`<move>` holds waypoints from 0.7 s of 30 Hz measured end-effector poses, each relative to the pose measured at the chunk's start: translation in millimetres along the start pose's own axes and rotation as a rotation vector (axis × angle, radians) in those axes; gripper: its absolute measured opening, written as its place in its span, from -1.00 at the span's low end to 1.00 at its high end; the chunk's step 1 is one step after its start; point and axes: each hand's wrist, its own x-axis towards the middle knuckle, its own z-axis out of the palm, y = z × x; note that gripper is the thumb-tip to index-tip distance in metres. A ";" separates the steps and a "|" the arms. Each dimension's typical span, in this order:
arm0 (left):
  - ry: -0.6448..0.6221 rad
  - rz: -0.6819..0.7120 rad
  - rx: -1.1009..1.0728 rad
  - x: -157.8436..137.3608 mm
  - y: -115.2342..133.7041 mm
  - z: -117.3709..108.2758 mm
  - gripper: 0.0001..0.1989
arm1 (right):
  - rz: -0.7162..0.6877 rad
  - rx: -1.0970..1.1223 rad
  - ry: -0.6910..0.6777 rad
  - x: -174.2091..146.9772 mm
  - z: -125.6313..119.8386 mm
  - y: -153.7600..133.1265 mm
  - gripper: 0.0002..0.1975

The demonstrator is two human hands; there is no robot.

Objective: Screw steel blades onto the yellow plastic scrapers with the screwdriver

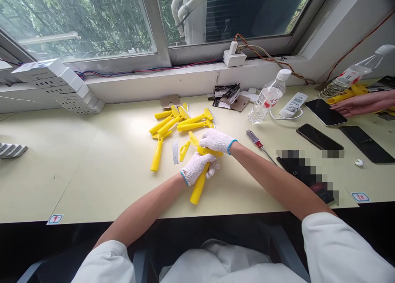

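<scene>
Gloved in white knit, my left hand is wrapped around the yellow handle of a scraper, which points down toward the table's front edge. My right hand, also gloved, is closed at the scraper's head, with a small yellow plastic piece at its fingertips. Its fingers partly hide the head. Left of my hands lie another yellow plastic piece and thin grey metal blades. Several yellow scrapers are grouped beyond them, one with its handle toward me.
A screwdriver, a water bottle and a white power strip are to the right, along with phones. Another person's hand rests by a phone at far right. White boxes are stacked at back left.
</scene>
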 end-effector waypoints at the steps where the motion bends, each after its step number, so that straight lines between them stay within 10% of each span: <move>1: 0.015 0.002 -0.008 -0.1 0.6 0.6 -0.77 | -0.005 -0.016 -0.021 2.7 0.7 -5.1 -0.66; 8: 0.112 0.001 -0.133 0.5 5.0 2.3 -0.82 | -0.302 -0.116 0.408 -48.5 -16.9 1.6 -0.81; 21: 0.171 0.021 0.044 1.7 3.6 7.0 -0.74 | -0.545 -0.412 0.231 -78.7 -11.0 45.2 -0.93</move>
